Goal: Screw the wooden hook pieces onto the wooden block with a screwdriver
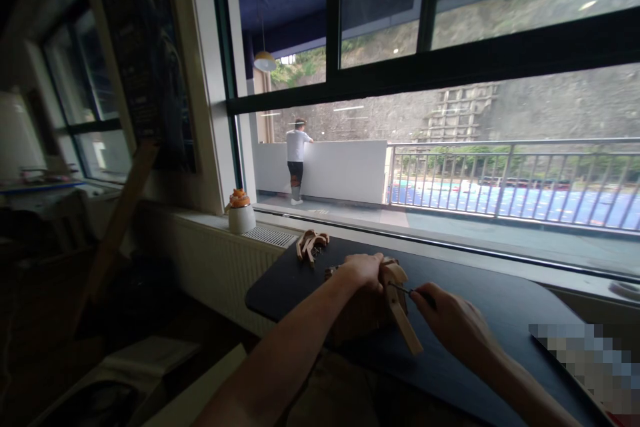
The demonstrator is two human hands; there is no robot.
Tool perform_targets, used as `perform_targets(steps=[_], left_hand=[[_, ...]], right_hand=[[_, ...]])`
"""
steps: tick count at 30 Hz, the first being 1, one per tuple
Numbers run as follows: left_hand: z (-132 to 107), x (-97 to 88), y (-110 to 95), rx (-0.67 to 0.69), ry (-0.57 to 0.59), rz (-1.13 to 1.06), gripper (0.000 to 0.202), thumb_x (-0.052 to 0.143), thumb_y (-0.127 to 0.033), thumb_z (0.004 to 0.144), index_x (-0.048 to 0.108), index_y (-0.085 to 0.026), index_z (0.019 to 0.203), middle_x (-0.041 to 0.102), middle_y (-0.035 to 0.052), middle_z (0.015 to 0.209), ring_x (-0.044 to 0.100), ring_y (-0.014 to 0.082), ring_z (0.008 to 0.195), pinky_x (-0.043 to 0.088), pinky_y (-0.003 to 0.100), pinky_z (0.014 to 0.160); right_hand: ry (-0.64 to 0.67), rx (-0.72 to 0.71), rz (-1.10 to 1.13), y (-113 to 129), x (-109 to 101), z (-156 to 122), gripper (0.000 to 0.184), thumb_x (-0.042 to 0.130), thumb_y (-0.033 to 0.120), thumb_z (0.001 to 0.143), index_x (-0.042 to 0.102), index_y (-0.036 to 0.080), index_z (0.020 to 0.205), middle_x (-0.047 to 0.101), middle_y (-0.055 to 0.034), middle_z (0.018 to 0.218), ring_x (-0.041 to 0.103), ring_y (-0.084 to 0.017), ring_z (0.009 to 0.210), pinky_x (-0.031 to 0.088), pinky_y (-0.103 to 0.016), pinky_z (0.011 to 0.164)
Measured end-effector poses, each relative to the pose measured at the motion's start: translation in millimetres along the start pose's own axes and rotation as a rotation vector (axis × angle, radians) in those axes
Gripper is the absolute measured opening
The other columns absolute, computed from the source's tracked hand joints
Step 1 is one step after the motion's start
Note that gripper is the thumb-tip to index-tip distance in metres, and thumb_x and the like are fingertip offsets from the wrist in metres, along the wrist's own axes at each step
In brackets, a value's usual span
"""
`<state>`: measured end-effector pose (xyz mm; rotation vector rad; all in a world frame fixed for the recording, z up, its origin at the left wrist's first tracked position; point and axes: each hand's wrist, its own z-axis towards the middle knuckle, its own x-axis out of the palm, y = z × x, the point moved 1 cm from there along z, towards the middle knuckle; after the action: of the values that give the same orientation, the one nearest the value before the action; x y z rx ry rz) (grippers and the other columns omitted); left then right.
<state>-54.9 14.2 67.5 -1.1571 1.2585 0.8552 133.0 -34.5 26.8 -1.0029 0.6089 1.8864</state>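
My left hand (364, 271) is closed around a light wooden assembly (395, 300) on the black tabletop (500, 307); one slat of it slants down toward me. My right hand (450, 320) pinches a thin dark screwdriver (404, 289), whose tip touches the wood just right of my left hand. A small pile of curved wooden pieces (311, 244) lies at the table's far left, beyond both hands.
A white cup with something orange in it (241, 212) stands on the sill above a radiator (215, 267). Outside the window a person (297, 159) stands on the balcony by a railing (515, 180). A blurred patch (585, 360) covers the table's right end. Left of me the room is dark.
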Motion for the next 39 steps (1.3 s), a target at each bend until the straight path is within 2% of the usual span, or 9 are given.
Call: perform_targets(steps=[5, 11, 13, 16, 21, 27, 33, 36, 39], left_hand=[[-7, -3.9, -4, -0.021, 0.023, 0.082, 0.073, 0.071, -0.048, 0.062, 0.041, -0.028, 0.125, 0.060, 0.0094, 0.123, 0.059, 0.0326, 0.110, 0.049, 0.042, 0.088], [-9, -3.3, -6, -0.015, 0.015, 0.117, 0.069, 0.067, -0.049, 0.066, 0.040, -0.028, 0.126, 0.061, 0.0082, 0.122, 0.060, 0.0307, 0.109, 0.050, 0.039, 0.086], [-9, -2.2, -6, -0.014, 0.007, 0.122, 0.070, 0.066, -0.050, 0.066, 0.039, -0.028, 0.127, 0.061, 0.0089, 0.122, 0.060, 0.0309, 0.109, 0.050, 0.040, 0.086], [-9, -1.0, -7, -0.015, -0.003, 0.132, 0.073, 0.067, -0.049, 0.065, 0.038, -0.026, 0.128, 0.060, 0.0110, 0.123, 0.059, 0.0322, 0.109, 0.051, 0.041, 0.085], [-9, -1.0, -8, -0.013, -0.009, 0.136, 0.074, 0.067, -0.051, 0.064, 0.039, -0.026, 0.128, 0.060, 0.0107, 0.121, 0.059, 0.0325, 0.109, 0.051, 0.042, 0.086], [-12, -1.8, -10, -0.016, -0.010, 0.145, 0.074, 0.067, -0.050, 0.064, 0.039, -0.027, 0.128, 0.061, 0.0100, 0.120, 0.060, 0.0321, 0.108, 0.051, 0.041, 0.084], [-12, 1.1, -8, -0.004, -0.031, 0.153, 0.073, 0.065, -0.052, 0.066, 0.038, -0.027, 0.128, 0.061, 0.0097, 0.120, 0.060, 0.0305, 0.108, 0.051, 0.039, 0.084], [-11, 2.0, -7, -0.002, -0.035, 0.159, 0.073, 0.064, -0.052, 0.066, 0.036, -0.027, 0.129, 0.061, 0.0095, 0.120, 0.060, 0.0303, 0.108, 0.051, 0.039, 0.084], [-11, 2.3, -8, -0.004, -0.031, 0.166, 0.073, 0.064, -0.052, 0.066, 0.036, -0.027, 0.129, 0.060, 0.0091, 0.121, 0.060, 0.0307, 0.108, 0.051, 0.039, 0.084]], right_hand=[[0.020, -0.049, -0.026, 4, -6, -3, 0.013, 0.050, 0.029, 0.089, 0.060, 0.024, 0.094, 0.070, 0.0014, 0.071, 0.067, -0.020, 0.061, 0.032, -0.026, 0.046], [0.069, -0.202, -0.064, 14, -15, -3, 0.029, 0.051, -0.002, 0.075, 0.063, 0.022, 0.086, 0.066, -0.0016, 0.076, 0.063, -0.020, 0.071, 0.034, -0.029, 0.057], [0.089, -0.199, -0.052, 14, -14, -3, 0.024, 0.052, 0.001, 0.077, 0.063, 0.022, 0.084, 0.066, -0.0014, 0.075, 0.063, -0.020, 0.071, 0.034, -0.029, 0.058], [0.094, -0.102, -0.025, 8, -9, -2, 0.011, 0.050, 0.019, 0.088, 0.061, 0.021, 0.084, 0.068, -0.0011, 0.072, 0.065, -0.019, 0.067, 0.034, -0.028, 0.054], [0.099, 0.064, 0.014, -3, -3, 2, 0.030, 0.039, 0.040, 0.094, 0.061, 0.024, 0.080, 0.067, 0.0013, 0.061, 0.066, -0.018, 0.057, 0.029, -0.024, 0.043], [0.089, -0.029, -0.015, 3, -13, -1, 0.019, 0.050, 0.028, 0.087, 0.058, 0.023, 0.103, 0.069, -0.0003, 0.073, 0.066, -0.021, 0.064, 0.029, -0.027, 0.048], [0.114, -0.215, -0.052, 6, -21, -9, 0.032, 0.046, 0.000, 0.077, 0.062, 0.023, 0.092, 0.064, -0.0016, 0.080, 0.061, -0.020, 0.073, 0.033, -0.029, 0.059], [0.121, -0.207, -0.034, 5, -15, -12, 0.026, 0.048, 0.004, 0.080, 0.062, 0.023, 0.092, 0.065, -0.0012, 0.079, 0.061, -0.019, 0.071, 0.033, -0.029, 0.058], [0.104, -0.096, -0.003, 2, -7, -13, 0.017, 0.043, 0.021, 0.092, 0.060, 0.021, 0.092, 0.068, -0.0018, 0.076, 0.065, -0.018, 0.067, 0.032, -0.028, 0.054]])
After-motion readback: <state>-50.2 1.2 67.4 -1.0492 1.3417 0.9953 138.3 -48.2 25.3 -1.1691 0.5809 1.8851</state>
